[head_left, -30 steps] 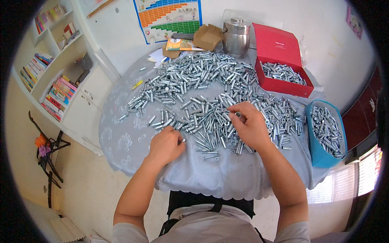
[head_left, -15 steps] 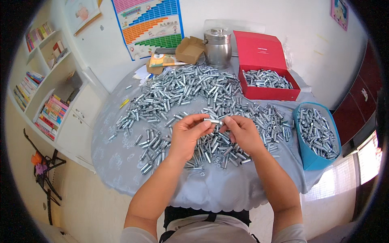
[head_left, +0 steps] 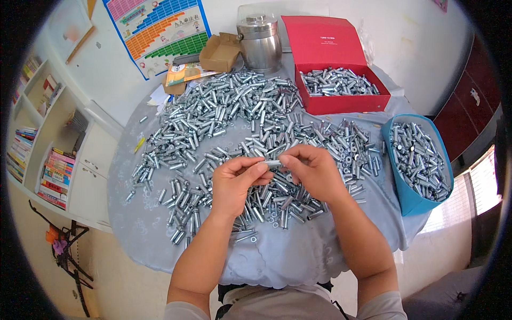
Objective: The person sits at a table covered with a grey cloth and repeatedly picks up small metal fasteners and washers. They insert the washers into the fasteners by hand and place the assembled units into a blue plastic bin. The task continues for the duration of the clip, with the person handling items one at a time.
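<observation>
Between my two hands, above the middle of the table, I hold a small silvery metal expansion bolt [head_left: 273,164] lying level. My left hand [head_left: 234,181] is closed, thumb and forefinger pinching its left end. At the other end, the fingertips of my right hand [head_left: 312,169] are pinched together on it; they hide that end. Beneath and beyond my hands spreads a big heap of similar metal bolts and sleeves [head_left: 234,104]. Loose nuts and washers [head_left: 352,156] lie right of my right hand. One washer [head_left: 253,239] rests near the table's front.
A red box [head_left: 341,105] with its lid up holds more metal pieces at the back right. The blue bin [head_left: 421,207] at the right is full too. A steel pot [head_left: 260,45] and a cardboard box [head_left: 220,53] stand behind the heap on the grey tablecloth [head_left: 141,229].
My view has shifted, so the table's contents appear further left. Both hands stay pinched on the bolt; the right fingers have moved slightly over its end.
</observation>
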Available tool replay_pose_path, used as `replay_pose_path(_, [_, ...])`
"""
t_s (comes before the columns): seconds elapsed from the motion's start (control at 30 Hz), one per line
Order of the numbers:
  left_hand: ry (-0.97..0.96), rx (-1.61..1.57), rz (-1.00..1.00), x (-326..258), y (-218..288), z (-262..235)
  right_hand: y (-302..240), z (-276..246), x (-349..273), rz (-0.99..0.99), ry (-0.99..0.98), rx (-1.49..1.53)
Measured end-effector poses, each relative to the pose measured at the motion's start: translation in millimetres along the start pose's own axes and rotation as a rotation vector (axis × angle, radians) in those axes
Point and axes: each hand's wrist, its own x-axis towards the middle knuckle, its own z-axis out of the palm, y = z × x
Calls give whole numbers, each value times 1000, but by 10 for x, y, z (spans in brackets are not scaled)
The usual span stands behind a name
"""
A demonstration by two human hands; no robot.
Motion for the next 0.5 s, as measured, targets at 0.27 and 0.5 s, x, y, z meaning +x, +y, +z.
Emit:
replay_pose_path(0.27, [18,-45,-21,19,-24,-6,31,-8,11,-41,3,-62])
replay_pose_path(0.5, [36,-49,-11,17,-28,19,-25,5,-8,9,-7,-12])
